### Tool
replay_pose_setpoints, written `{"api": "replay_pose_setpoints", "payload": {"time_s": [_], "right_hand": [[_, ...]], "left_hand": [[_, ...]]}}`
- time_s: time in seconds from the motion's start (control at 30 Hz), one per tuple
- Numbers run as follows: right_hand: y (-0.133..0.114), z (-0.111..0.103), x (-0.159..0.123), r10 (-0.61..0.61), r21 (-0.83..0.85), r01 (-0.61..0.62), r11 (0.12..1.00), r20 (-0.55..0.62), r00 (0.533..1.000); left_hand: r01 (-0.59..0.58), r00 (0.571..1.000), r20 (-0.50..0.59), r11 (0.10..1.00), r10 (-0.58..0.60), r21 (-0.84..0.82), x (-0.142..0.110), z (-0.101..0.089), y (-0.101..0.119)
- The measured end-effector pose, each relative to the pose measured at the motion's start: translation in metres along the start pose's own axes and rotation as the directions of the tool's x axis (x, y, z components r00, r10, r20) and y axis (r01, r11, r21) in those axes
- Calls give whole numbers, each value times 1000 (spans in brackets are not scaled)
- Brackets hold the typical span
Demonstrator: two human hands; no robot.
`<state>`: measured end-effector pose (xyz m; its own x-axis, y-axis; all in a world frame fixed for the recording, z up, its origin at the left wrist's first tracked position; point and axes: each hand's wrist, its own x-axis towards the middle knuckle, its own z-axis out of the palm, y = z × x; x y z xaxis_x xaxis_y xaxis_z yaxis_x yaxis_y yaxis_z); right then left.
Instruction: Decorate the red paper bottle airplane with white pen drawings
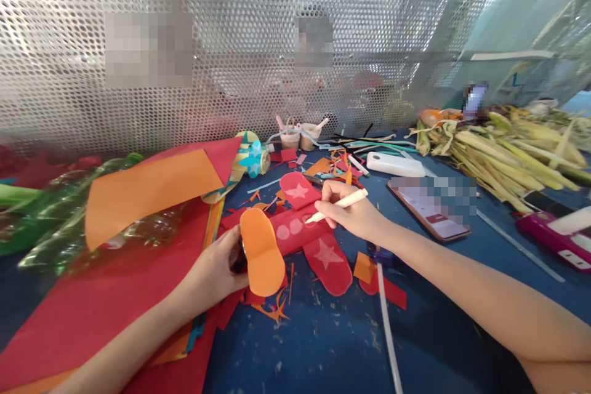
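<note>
The red toy plane (286,243) is over the blue table (332,338), between both hands. The left hand (218,266) has its fingers around it by the orange end piece (264,255). The right hand (348,212) pinches one white pen (349,199), tip at the body. Two wings show one star (325,255) each. Behind, two cups (309,138) hold sticks (322,125). Writing on the one phone (431,212) is too blurry to read.

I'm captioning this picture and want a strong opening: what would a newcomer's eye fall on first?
Probably the red model in the middle, its flaps marked with pale stars, with the right hand holding a white marker to it. Next, the bright orange rounded piece at its near-left end, where the left hand grips. Then the heap of pale leafy stalks at the far right.
</note>
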<state>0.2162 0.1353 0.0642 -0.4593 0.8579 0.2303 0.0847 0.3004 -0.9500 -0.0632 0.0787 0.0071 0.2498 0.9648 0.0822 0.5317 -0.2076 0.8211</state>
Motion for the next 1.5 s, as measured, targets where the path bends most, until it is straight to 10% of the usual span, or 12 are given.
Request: {"api": "replay_pose_setpoints", "payload": {"time_s": [1.5], "right_hand": [[2,-1,1,-51,-1,51,999,-68,996]], "left_hand": [[39,998,43,996,-42,83,2,-2,10]]}}
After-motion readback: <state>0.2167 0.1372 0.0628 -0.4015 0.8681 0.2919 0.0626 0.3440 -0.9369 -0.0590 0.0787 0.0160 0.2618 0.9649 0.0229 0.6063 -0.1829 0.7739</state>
